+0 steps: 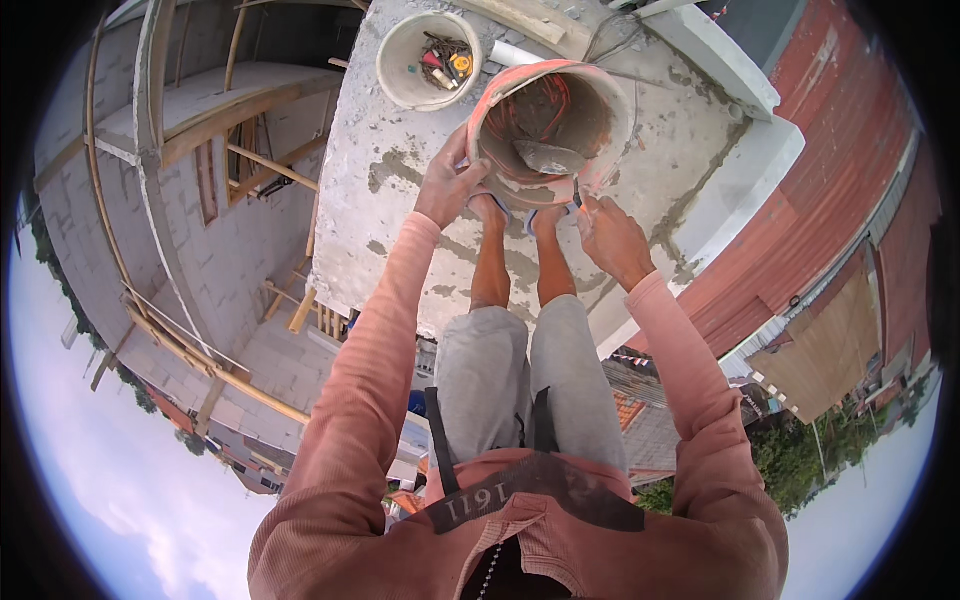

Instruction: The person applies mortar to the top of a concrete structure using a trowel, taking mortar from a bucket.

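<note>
A mortar-caked orange bucket [632,108] tilts toward me above the slab, with wet grey mortar [533,108] inside. My left hand [452,182] is closed on its left rim, thumb over the edge. In my right hand [612,238] is the handle of a trowel [548,157], whose grey metal blade reaches into the bucket near its close rim. My feet in sandals stand just below the bucket.
A whitish bucket [388,62] with tools and a yellow tape measure [461,64] stands left of the orange one. The concrete slab [350,240] drops off on its left side, toward a block wall [240,215] and wooden poles. Red metal roofing [800,200] slopes away on the right.
</note>
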The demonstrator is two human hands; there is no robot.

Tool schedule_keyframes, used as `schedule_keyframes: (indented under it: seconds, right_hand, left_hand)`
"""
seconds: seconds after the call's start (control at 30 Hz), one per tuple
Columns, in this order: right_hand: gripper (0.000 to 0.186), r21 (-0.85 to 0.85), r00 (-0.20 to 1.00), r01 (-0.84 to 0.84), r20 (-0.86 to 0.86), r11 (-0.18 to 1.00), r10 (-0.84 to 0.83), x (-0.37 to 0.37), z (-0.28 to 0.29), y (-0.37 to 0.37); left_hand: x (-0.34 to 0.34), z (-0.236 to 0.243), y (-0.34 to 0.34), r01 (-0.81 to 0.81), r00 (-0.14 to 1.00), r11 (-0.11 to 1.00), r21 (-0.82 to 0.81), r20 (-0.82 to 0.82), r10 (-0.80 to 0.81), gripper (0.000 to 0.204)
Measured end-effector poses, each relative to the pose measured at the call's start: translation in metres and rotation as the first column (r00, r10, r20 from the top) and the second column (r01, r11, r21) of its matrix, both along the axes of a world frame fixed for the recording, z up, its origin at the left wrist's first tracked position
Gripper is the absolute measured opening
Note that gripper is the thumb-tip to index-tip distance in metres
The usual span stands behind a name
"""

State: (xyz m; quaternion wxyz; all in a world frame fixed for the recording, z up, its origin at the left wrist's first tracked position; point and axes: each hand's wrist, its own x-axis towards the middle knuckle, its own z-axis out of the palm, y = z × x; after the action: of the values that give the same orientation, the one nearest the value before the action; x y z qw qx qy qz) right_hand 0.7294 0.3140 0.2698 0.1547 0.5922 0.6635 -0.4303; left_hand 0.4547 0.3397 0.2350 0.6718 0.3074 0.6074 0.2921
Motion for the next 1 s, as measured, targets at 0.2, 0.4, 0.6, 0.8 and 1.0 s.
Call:
schedule_keyframes:
  seconds: [0.2,0.4,0.6,0.8,1.0]
  right_hand:
    - [0.045,0.219,0.991,0.132,-0.04,0.967,-0.126,0.004,-0.005,0.032]
    - [0.047,0.08,0.999,0.03,-0.044,0.996,-0.026,0.019,0.003,0.009]
    - [0.047,0.077,0.969,0.246,-0.031,0.966,-0.244,0.013,0.008,0.014]
    - [0.048,-0.007,0.956,0.275,-0.1,0.961,-0.275,0.03,0.024,0.021]
    - [0.048,-0.029,0.926,0.377,0.014,0.926,-0.377,0.029,0.029,0.012]
  left_hand:
    - [0.012,0.009,-0.003,0.026,0.999,0.999,-0.018,0.03,-0.026,0.067]
    - [0.017,0.016,-0.003,0.007,1.0,1.0,-0.028,-0.023,-0.008,0.066]
    - [0.048,0.025,0.001,0.011,0.999,0.999,0.039,-0.03,-0.01,0.066]
    - [0.063,0.036,-0.002,-0.023,0.993,0.999,-0.027,-0.12,0.019,0.064]
    - [0.094,0.061,0.01,-0.05,0.992,0.996,-0.074,-0.117,0.041,0.062]
